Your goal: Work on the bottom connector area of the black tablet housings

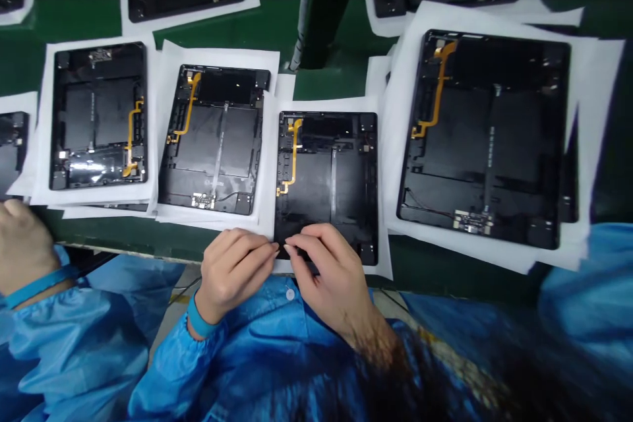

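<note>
Head view: fingertip work at tablet corner.
Left hand and right hand pinch narrowly, contents unclear; next move likely needs precision.

- Bare left hand: fingers bent and bunched, tips pointing inward, at the near edge of the green bench.
- Bare right hand: thumb and forefinger tips close together, just beside the left fingertips.
- Left wrist: ringed by a smooth blue band.

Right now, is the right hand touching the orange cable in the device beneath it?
Apart: the head view shows black interior between the right hand and orange cable.
</note>
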Tool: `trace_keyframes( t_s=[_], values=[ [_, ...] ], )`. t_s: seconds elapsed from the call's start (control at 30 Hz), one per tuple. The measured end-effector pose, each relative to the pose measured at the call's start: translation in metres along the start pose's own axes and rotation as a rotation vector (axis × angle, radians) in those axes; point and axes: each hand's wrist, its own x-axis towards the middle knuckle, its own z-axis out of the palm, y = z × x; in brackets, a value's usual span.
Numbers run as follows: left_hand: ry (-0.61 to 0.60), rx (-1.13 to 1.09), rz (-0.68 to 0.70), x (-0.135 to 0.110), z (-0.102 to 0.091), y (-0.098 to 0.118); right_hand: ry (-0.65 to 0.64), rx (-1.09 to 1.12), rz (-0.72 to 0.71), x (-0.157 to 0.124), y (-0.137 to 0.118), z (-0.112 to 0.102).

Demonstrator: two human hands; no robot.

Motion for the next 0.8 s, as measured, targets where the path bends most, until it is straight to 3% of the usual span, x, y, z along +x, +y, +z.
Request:
trace_keyframes(
  t_s=[0.13,0.3,0.8],
  values=[
    [-0.007,-0.001,-0.037,0.002,0.0,0.002,0.136,-0.092,-0.115,-0.018,0.005,0.002],
    [-0.022,-0.018,-0.076,0.005,0.001,0.004,0.041,-0.176,-0.218,-0.029,0.0,0.001],
    [-0.037,0.003,-0.113,0.008,0.004,0.007,0.007,-0.305,-0.179,-0.03,-0.006,0.009]
  ],
)
